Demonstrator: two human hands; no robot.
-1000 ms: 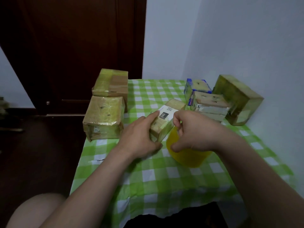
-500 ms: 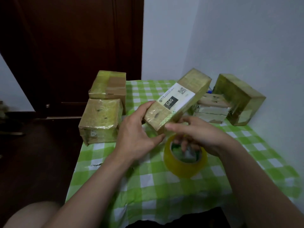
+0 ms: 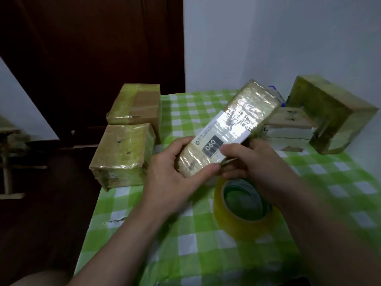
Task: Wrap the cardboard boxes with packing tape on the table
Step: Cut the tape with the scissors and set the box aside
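A long tape-covered cardboard box (image 3: 237,120) with a white label reading 060 is lifted above the table, tilted up to the right. My left hand (image 3: 173,174) grips its near end from the left, thumb along the lower edge. My right hand (image 3: 253,164) holds the same end from the right, fingers on the label. A yellow roll of packing tape (image 3: 245,209) sits just below my right hand and wrist, which hide part of it; whether the hand touches the roll I cannot tell.
Two taped boxes (image 3: 123,153) (image 3: 136,108) stand at the left edge of the green checked table (image 3: 206,254). At the back right a large taped box (image 3: 332,112) leans by the wall, with a smaller box (image 3: 288,124) beside it.
Both hands have lifted the labelled box off the table and tilted it up to the right. The tape roll has turned so its hole faces up.
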